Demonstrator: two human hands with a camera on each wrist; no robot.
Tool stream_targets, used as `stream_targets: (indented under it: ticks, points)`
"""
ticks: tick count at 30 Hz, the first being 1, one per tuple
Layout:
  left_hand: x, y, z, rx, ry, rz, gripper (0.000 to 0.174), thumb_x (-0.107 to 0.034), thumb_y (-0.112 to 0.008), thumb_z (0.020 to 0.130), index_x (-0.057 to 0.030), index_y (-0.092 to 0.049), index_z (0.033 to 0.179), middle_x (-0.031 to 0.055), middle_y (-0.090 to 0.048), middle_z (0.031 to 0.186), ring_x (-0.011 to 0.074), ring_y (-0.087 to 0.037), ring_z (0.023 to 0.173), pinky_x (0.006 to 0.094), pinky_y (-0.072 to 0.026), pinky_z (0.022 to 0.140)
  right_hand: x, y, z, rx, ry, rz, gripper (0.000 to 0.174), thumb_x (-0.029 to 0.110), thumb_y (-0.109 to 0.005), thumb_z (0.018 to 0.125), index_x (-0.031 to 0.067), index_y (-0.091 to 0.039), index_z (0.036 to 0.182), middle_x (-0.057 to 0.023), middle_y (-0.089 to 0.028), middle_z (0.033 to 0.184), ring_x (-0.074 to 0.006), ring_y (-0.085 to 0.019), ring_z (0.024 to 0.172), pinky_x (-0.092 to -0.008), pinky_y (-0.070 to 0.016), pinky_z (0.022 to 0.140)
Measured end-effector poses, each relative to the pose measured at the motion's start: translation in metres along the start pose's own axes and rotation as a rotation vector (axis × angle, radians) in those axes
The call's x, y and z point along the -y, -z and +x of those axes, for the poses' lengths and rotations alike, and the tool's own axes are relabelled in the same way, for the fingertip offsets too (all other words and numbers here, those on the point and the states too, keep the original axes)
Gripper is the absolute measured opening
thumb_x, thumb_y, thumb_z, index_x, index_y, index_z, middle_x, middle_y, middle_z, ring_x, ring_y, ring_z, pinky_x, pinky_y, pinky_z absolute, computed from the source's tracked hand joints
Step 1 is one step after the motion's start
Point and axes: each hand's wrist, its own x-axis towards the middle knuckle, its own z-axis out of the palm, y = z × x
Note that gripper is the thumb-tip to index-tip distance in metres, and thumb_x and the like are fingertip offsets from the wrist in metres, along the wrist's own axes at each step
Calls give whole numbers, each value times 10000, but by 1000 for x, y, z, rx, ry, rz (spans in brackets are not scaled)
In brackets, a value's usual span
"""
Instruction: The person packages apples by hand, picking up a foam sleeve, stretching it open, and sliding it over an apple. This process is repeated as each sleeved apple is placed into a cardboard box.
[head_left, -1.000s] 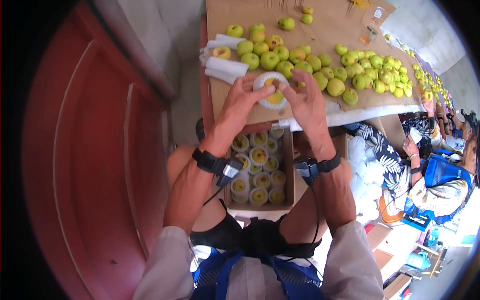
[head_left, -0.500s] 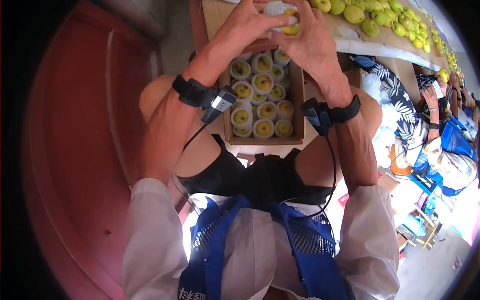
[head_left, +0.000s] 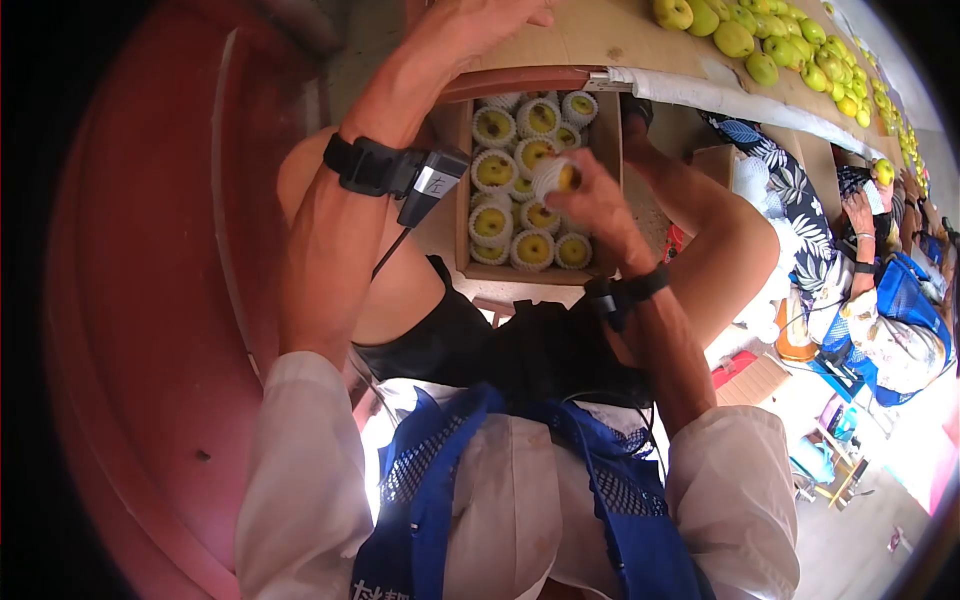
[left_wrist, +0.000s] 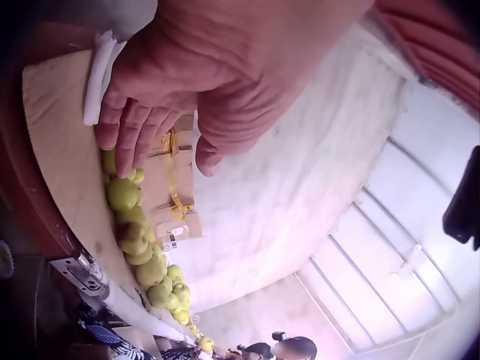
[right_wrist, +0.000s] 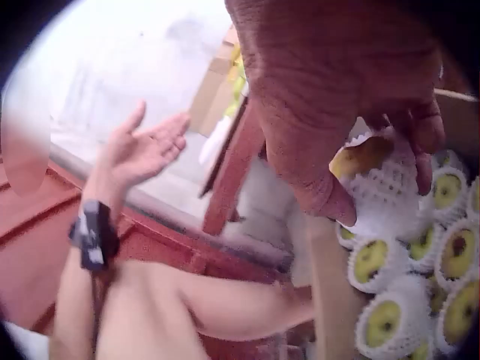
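My right hand (head_left: pixel 603 205) grips an apple in a white foam net (head_left: pixel 549 181) over the cardboard box (head_left: pixel 464 205). In the right wrist view, thumb and fingers curl round the netted apple (right_wrist: pixel 379 184), its yellow-brown end showing. Beneath it, several netted apples (head_left: pixel 533 249) sit in the box, yellow-green tops facing up. My left hand (left_wrist: pixel 217 67) is above the table with fingers loosely extended and holds nothing; white foam nets (left_wrist: pixel 100 79) lie right by its fingers. In the head view it is partly cut off at the top edge.
Loose green apples (head_left: pixel 760 35) are heaped along the cardboard-covered table (head_left: pixel 590 45), whose near edge overhangs the far end of the box. A red panel (head_left: pixel 150 300) stands on the left. On the right, another person's hand (head_left: pixel 858 212) is near white material.
Both hands held the netted apple together over the table. The left hand has let go and stays above the table, while the right has brought the apple down over the box.
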Motion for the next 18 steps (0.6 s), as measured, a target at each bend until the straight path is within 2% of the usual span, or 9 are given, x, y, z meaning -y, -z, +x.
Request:
stream_targets:
  ticks: [2, 3, 5, 8, 12, 14, 17, 18]
  points:
    - [-8, 4, -4, 8, 3, -9, 603, -464, -723, 970, 44, -580, 1263, 157, -707, 1064, 193, -688, 957, 329, -534, 834, -19, -26, 1, 110, -181, -167, 714, 292, -787, 745, 109, -531, 1386, -218, -678, 1173, -365, -691, 1064, -441, -546, 906]
    - [-9, 5, -6, 5, -5, -6, 601, -476, -711, 975, 39, -590, 1259, 151, -710, 1051, 193, -691, 948, 329, -534, 827, -20, -35, 1, 114, -179, -170, 714, 292, -787, 745, 109, -531, 1386, -218, -678, 1173, -365, -691, 1064, -441, -546, 906]
    - [-9, 5, -3, -1, -13, -2, 600, -489, -699, 980, 35, -600, 1255, 146, -713, 1039, 193, -694, 938, 328, -533, 820, -17, -53, 0, 98, -283, -419, 733, 300, -789, 755, 156, -495, 1411, -244, -635, 1253, -408, -674, 1097, -471, -547, 910]
    - [-5, 4, 1, -50, 94, 7, 621, -524, -665, 991, 32, -605, 1260, 145, -710, 1044, 203, -700, 945, 328, -533, 814, -33, -75, 3, 49, -320, -480, 730, 313, -794, 758, 162, -489, 1404, -262, -580, 1313, -442, -660, 1107, -510, -549, 900]
    - [-1, 6, 0, -32, 30, -74, 625, -533, -622, 1012, 32, -599, 1276, 155, -708, 1064, 214, -704, 950, 336, -531, 815, -41, -89, 9, 44, -314, -536, 721, 310, -792, 760, 171, -494, 1402, -257, -557, 1323, -452, -658, 1108, -530, -555, 884]
    - [0, 7, -1, -30, 21, -109, 623, -525, -614, 1019, 39, -594, 1281, 161, -708, 1072, 218, -705, 954, 342, -529, 824, -44, -93, 10, 33, -208, -481, 740, 303, -795, 760, 171, -482, 1417, -260, -560, 1316, -453, -668, 1085, -527, -569, 852]
    - [-2, 9, -1, -28, 24, -93, 592, -485, -571, 1053, 69, -579, 1262, 188, -710, 1084, 230, -711, 934, 334, -558, 765, -44, -98, 12, 36, -205, -482, 753, 298, -793, 769, 166, -466, 1435, -272, -554, 1315, -469, -675, 1046, -532, -574, 830]
    - [-7, 15, -4, 8, 43, -91, 599, -468, -631, 1017, 43, -559, 1321, 172, -696, 1157, 225, -696, 1017, 331, -532, 841, -46, -100, 14, 8, -187, -490, 753, 298, -793, 769, 166, -466, 1435, -272, -554, 1315, -469, -675, 1046, -532, -574, 830]
